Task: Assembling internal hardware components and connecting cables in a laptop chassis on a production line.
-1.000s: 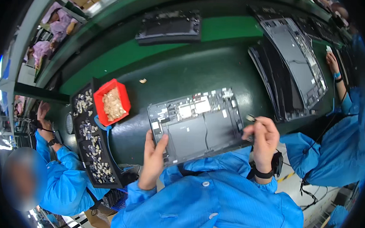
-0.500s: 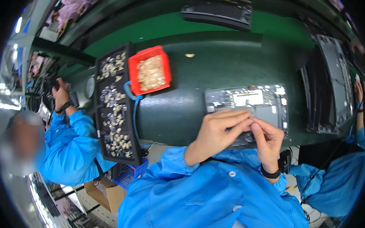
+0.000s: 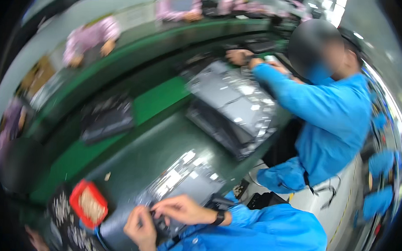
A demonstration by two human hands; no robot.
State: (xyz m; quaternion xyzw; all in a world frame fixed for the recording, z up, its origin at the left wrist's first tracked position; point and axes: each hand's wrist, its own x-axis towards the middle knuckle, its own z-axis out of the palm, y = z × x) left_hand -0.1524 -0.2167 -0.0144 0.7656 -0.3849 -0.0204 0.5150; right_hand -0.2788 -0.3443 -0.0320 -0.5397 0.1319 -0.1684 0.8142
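Note:
My left hand is closed, its fingers curled together near the table's front edge. My right hand is beside it, thumb and fingertips pinched, the two hands' fingertips close but slightly apart. Whatever they hold, if anything, is too small and blurred to name. Both hands are over the near corner of an opened laptop chassis, a flat grey-black panel with a light strip and small white patches. A black band is round my right wrist. Left of my hands stands a red bin of small pale pieces.
A black compartment tray of small parts lies beside the bin. Stacked laptop chassis lie to the right, near a co-worker in blue. Another dark chassis lies across the table. People in pink sit beyond.
The view has swung to the right, bringing the co-worker and stacked chassis further in. My hands, fingertips together before, now show a small gap. The picture is more blurred.

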